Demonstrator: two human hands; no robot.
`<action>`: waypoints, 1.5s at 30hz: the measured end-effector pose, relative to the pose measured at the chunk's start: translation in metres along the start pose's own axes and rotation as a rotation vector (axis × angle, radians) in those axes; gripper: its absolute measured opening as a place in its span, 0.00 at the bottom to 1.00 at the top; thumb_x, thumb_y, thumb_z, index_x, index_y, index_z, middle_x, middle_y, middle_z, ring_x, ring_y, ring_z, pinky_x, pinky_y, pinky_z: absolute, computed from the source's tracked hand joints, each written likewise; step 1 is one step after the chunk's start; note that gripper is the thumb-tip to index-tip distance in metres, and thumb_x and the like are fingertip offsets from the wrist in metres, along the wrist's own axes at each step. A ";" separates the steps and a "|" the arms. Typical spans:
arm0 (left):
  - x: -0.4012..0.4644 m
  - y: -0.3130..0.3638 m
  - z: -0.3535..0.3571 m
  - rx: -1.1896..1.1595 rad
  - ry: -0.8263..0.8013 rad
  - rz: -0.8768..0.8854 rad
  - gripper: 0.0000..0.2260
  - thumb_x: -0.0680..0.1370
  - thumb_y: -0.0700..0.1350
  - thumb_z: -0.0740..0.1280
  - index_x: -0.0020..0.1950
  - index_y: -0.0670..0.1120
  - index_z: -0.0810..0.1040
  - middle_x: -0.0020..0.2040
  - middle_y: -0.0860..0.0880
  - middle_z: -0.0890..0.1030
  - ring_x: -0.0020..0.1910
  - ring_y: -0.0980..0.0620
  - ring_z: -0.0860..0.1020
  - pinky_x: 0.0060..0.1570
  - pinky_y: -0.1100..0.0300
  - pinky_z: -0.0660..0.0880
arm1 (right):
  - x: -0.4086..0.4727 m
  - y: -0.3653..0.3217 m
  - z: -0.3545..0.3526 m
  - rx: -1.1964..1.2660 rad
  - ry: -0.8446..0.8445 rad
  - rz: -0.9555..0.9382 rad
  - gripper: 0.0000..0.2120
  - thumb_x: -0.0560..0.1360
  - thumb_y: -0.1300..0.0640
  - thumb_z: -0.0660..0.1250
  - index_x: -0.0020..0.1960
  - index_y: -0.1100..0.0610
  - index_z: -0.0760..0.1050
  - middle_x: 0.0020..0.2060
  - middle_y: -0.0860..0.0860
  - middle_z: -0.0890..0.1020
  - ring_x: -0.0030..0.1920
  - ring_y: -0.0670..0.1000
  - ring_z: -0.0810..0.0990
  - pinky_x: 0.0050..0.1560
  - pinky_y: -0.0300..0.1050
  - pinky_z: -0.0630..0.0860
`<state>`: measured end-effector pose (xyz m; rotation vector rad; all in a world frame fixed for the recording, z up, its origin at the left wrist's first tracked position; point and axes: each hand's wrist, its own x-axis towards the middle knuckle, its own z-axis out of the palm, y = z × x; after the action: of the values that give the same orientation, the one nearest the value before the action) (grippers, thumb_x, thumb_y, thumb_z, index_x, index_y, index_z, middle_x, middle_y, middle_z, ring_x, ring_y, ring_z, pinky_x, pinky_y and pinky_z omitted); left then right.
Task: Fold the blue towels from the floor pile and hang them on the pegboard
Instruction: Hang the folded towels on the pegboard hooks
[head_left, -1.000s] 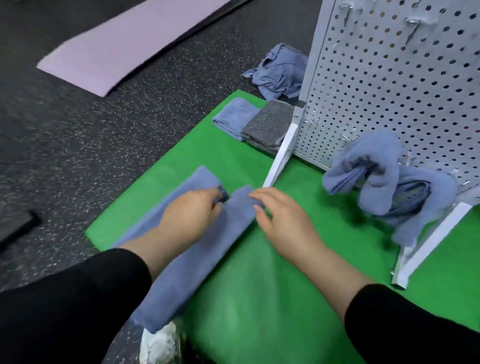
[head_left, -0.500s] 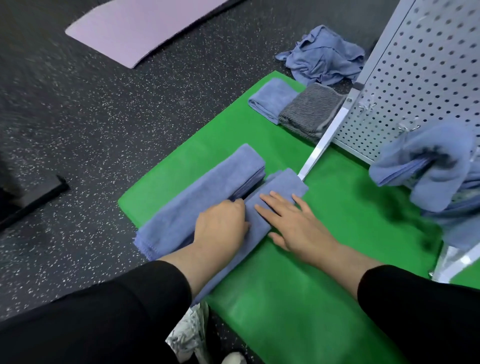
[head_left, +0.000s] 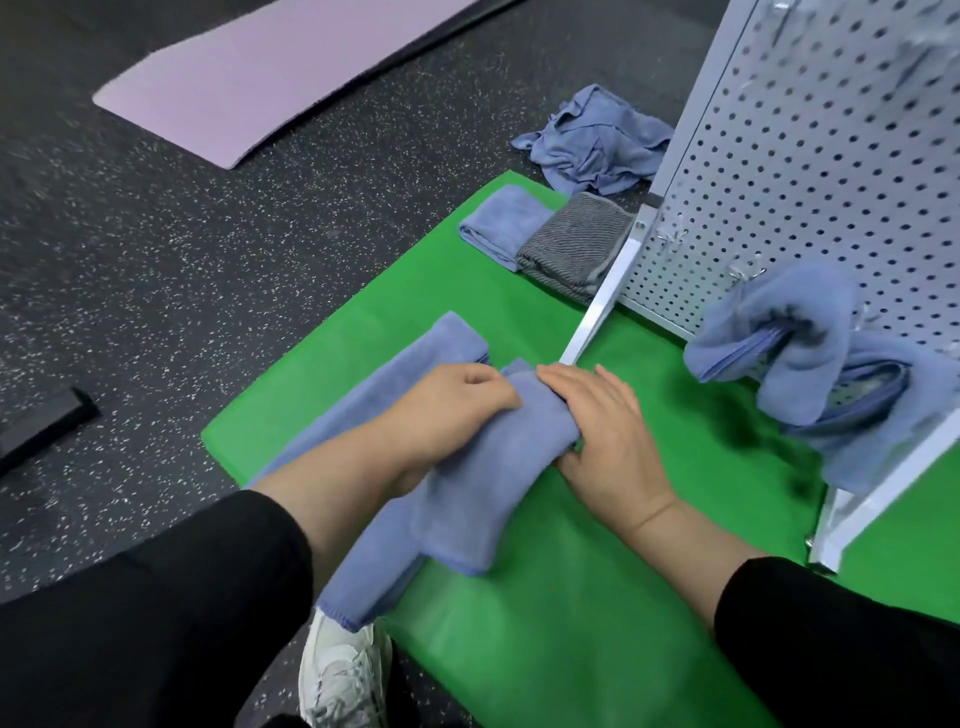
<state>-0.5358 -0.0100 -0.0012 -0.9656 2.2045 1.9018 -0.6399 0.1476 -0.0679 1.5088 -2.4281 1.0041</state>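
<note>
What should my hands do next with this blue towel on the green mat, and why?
Probably finish the fold: lay the doubled end flat and press it down. Both the left hand and right hand grip the towel at its fold, with the top layer raised and loose over the strip on the green mat. It isn't compact enough to hang yet.

Bare green mat (head_left: 597, 623) lies open on the near side; pegboard (head_left: 805, 182) and hung towels (head_left: 810, 364) block the right.
</note>
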 end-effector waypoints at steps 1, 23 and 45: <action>0.002 0.007 0.001 -0.021 -0.009 0.007 0.08 0.69 0.51 0.67 0.32 0.51 0.74 0.33 0.52 0.72 0.37 0.51 0.68 0.41 0.55 0.66 | 0.004 -0.002 -0.010 0.025 0.006 0.021 0.26 0.66 0.58 0.64 0.64 0.58 0.76 0.59 0.54 0.83 0.59 0.51 0.76 0.69 0.48 0.66; 0.062 0.052 0.127 0.485 0.415 0.512 0.24 0.77 0.42 0.67 0.73 0.52 0.71 0.67 0.53 0.77 0.63 0.49 0.76 0.58 0.53 0.74 | 0.035 0.052 -0.120 0.043 0.095 0.587 0.04 0.75 0.58 0.67 0.48 0.56 0.80 0.44 0.50 0.79 0.45 0.51 0.75 0.48 0.50 0.73; 0.098 0.073 0.159 0.704 0.512 0.634 0.18 0.71 0.46 0.72 0.60 0.50 0.78 0.51 0.49 0.80 0.48 0.43 0.79 0.40 0.54 0.71 | 0.020 0.080 -0.122 0.176 0.342 0.688 0.14 0.76 0.63 0.68 0.60 0.53 0.80 0.52 0.44 0.82 0.54 0.45 0.78 0.57 0.44 0.75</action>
<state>-0.7038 0.0984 -0.0183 -0.7078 3.4250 0.8320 -0.7455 0.2264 -0.0031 0.4335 -2.6732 1.4654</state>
